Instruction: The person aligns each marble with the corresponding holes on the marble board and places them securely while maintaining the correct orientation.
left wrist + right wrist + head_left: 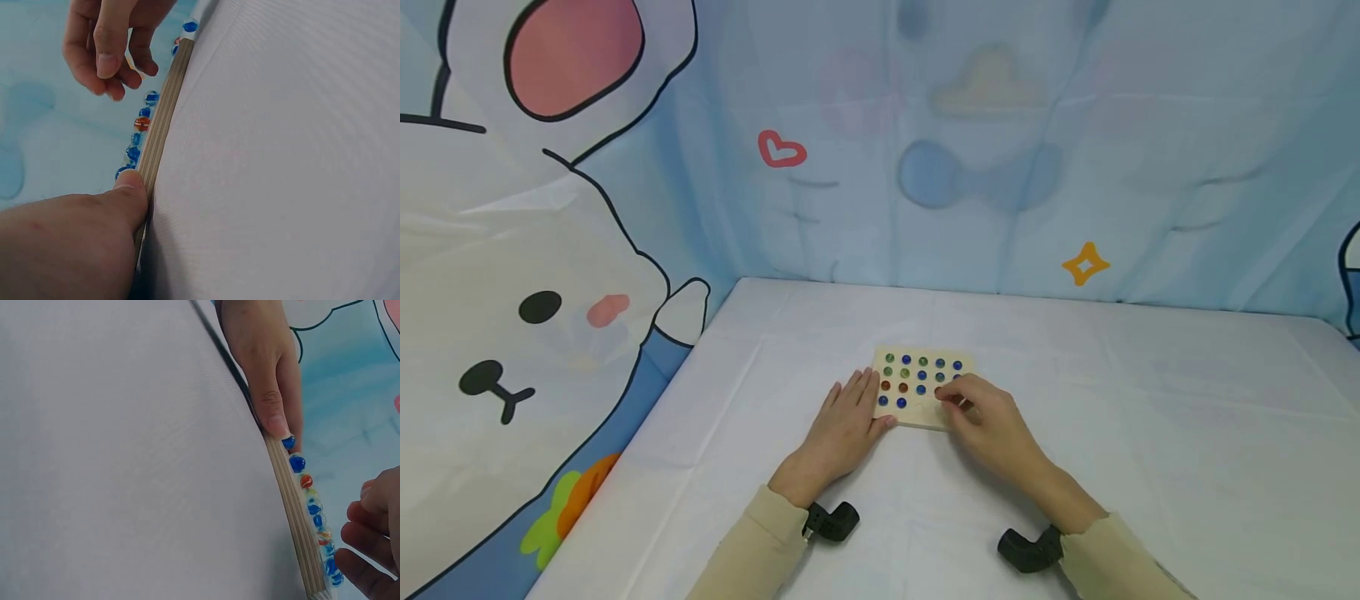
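Note:
A pale wooden board (925,417) lies on the white table, with rows of glass marbles (922,362) in blue, green and red on its top. My left hand (842,429) rests at the board's left side, fingers straight, its thumb (130,181) touching the front edge. Over the board's right part hovers my right hand (992,421), fingers loosely bent. Its fingertips are beside a red marble (937,390); nothing shows between them in the wrist views. This hand hides some marbles at the right.
The white table (1150,433) reaches to a light blue curtain (850,233) behind, printed with cartoon shapes. A large printed animal (550,358) fills the left side. Black wrist cameras (1030,550) sit on both forearms, by beige sleeves (1120,558).

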The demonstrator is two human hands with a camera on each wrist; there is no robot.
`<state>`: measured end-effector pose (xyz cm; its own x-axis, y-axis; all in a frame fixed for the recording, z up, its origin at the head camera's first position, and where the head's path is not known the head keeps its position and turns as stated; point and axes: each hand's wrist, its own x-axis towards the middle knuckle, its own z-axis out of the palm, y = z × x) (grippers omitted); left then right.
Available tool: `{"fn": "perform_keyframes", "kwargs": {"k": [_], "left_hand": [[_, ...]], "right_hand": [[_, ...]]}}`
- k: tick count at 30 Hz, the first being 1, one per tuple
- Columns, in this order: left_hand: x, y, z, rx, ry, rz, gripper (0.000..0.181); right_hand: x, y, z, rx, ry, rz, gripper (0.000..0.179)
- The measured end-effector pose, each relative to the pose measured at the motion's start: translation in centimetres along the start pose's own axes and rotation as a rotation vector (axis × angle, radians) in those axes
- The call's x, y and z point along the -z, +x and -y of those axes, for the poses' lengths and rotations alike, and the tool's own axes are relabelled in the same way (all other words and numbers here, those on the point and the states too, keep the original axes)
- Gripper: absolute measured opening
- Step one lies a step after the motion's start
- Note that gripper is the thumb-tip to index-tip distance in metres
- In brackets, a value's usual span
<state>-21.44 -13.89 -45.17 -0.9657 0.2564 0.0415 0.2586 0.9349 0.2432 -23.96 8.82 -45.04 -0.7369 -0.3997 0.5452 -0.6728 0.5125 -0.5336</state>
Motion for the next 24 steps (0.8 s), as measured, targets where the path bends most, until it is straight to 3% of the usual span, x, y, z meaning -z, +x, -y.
{"fn": "perform_keyframes", "kwargs": {"k": [24], "left_hand": [[0.1,-0.1,-0.1,-0.013,-0.019,-0.005,0.071]], "right_hand": [[1.7,-1.6,-2.0,-0.077,-0.042,-0.061,0.018]]}}
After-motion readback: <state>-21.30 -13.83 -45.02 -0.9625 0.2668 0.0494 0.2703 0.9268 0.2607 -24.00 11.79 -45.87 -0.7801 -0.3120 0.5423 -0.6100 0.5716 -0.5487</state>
